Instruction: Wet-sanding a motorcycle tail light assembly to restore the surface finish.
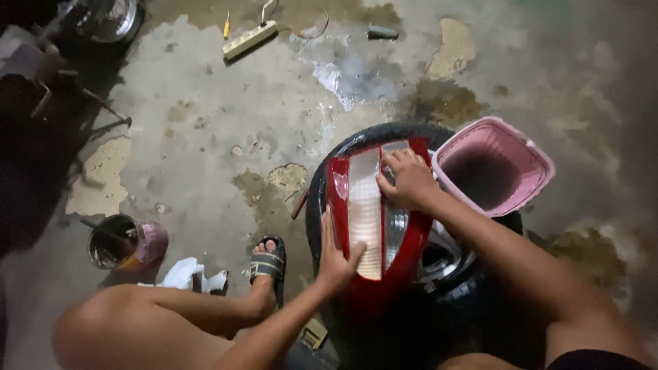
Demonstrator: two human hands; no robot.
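On the tyre, the left hand is gripping the red tail light while the right hand is pressing flat, fingers together.

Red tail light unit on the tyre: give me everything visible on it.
The tail light unit is a long red housing with a pale, ribbed clear lens down its middle and a shiny reflector strip beside it. It looks like glossy plastic. It lies lens-up across a black tyre, near a pink basket. The left hand grips its near left edge; the right hand presses on its far end.
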